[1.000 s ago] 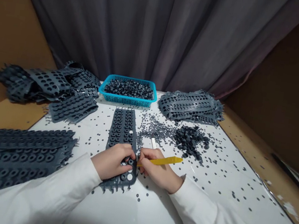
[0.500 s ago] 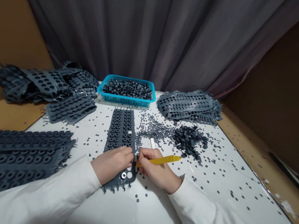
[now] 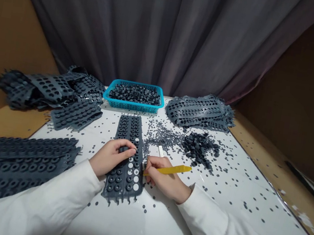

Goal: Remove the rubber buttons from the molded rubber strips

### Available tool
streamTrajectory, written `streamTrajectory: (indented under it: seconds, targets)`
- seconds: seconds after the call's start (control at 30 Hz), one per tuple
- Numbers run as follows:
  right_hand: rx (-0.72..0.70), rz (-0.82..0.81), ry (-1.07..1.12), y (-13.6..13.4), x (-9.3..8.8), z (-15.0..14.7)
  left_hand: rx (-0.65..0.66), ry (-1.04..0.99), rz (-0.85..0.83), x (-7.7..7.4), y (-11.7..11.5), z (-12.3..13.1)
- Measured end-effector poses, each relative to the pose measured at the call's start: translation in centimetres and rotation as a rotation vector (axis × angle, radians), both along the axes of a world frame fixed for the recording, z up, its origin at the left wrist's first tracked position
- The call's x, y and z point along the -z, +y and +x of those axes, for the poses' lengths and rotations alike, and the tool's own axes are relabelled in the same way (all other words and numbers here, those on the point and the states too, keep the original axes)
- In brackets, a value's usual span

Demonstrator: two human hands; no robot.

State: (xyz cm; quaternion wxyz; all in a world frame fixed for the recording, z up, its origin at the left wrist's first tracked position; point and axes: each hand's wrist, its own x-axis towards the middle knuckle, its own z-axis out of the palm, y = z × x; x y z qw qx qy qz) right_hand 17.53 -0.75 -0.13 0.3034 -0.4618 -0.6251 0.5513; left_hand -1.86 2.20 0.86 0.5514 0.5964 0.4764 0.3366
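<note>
A dark rubber strip (image 3: 127,128) with rows of raised rings lies lengthwise before me; several round holes near its lower right show white. Over its middle is my left hand (image 3: 113,156), thumb and index finger pinched together at the strip; whatever is between the fingertips is too small to name. My right hand (image 3: 165,176) rests beside the strip's right edge, closed on a yellow pen-like tool (image 3: 174,170) whose tip points left at the strip. A white stick (image 3: 160,151) lies just beyond my right hand.
Behind the strip stands a blue basket (image 3: 133,106) of small dark pieces. A pile of dark pieces (image 3: 199,148) and scattered discs lie at right. Perforated sheets (image 3: 201,110) sit back right, more (image 3: 48,88) back left, and ringed strips (image 3: 12,166) at near left.
My left hand has lifted and moved up and left along the strip, uncovering its lower holes; thumb and index finger now pinch. My right hand with the yellow tool has barely moved.
</note>
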Motion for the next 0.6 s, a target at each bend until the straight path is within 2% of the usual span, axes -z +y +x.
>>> streamTrajectory:
  seconds: [0.17,0.3,0.43,0.6]
  targets:
    - [0.125,-0.029,0.19,-0.03,0.01,0.08,-0.027,-0.376,-0.329,-0.13,-0.23,0.14]
    - [0.145,-0.007,0.223,-0.14,0.24,0.14,-0.028,-0.635,-0.527,-0.16,-0.4,0.24]
    - [0.126,0.014,0.187,-0.19,0.68,0.17,-0.014,-0.729,-0.64,0.02,-0.44,0.16]
    - [0.12,0.033,0.181,-0.06,0.85,0.17,-0.004,-0.772,-0.67,-0.24,-0.45,-0.14]
